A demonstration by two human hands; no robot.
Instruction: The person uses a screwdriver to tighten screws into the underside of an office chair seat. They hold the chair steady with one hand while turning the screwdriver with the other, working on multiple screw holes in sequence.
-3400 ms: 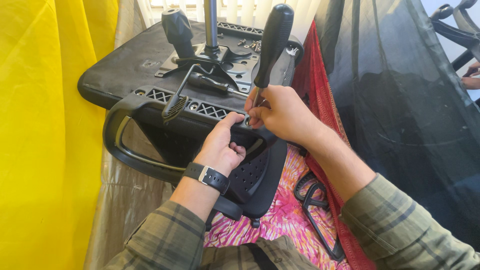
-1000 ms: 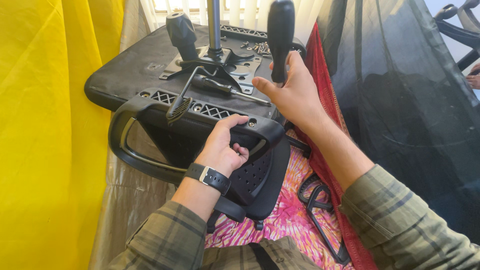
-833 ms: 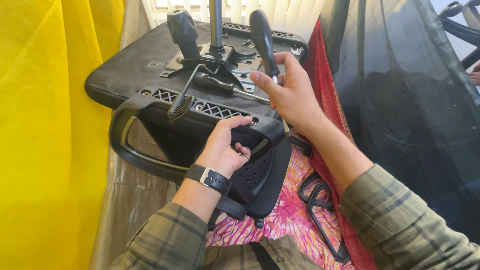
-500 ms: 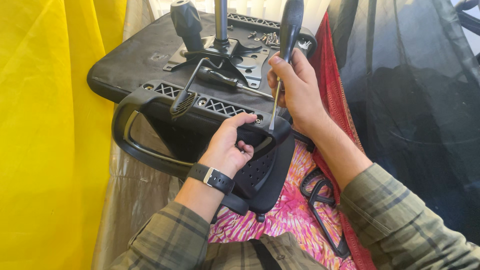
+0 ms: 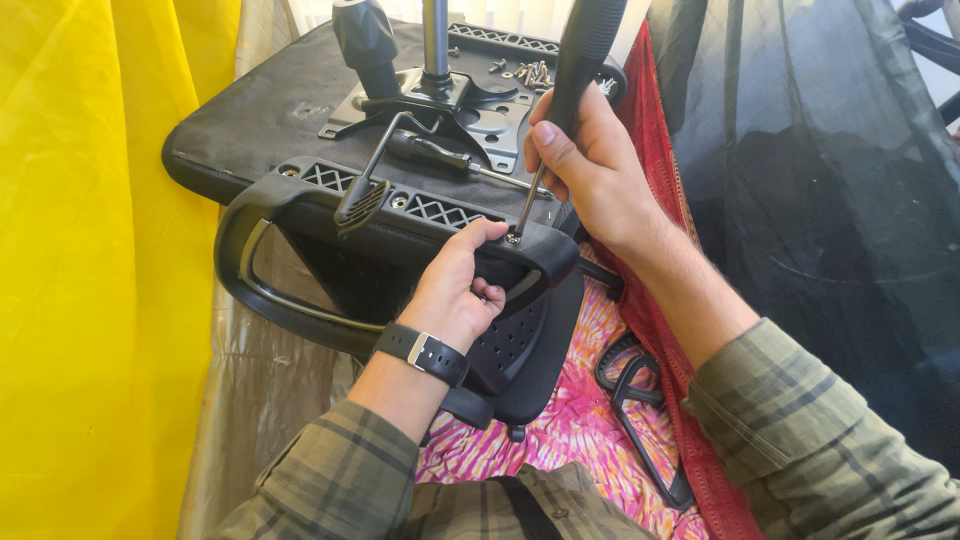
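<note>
Two hands on an upturned chair seat

Yellow curtain (image 5: 90, 250) fills the left edge. Beside it, the left hand (image 5: 455, 290) is closed around the black armrest (image 5: 300, 215) lying against the upturned chair seat (image 5: 270, 110). Right hand (image 5: 590, 165) is wrapped on a black screwdriver (image 5: 575, 70), tip touching the armrest's screw. Loose screws (image 5: 530, 72) lie beyond; dark mesh (image 5: 820, 200) right

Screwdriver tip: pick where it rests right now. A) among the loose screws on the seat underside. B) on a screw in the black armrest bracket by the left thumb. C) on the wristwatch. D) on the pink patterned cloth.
B: the right hand holds the screwdriver upright, and its tip meets a screw on the black armrest beside the left hand, which grips that armrest.
</note>
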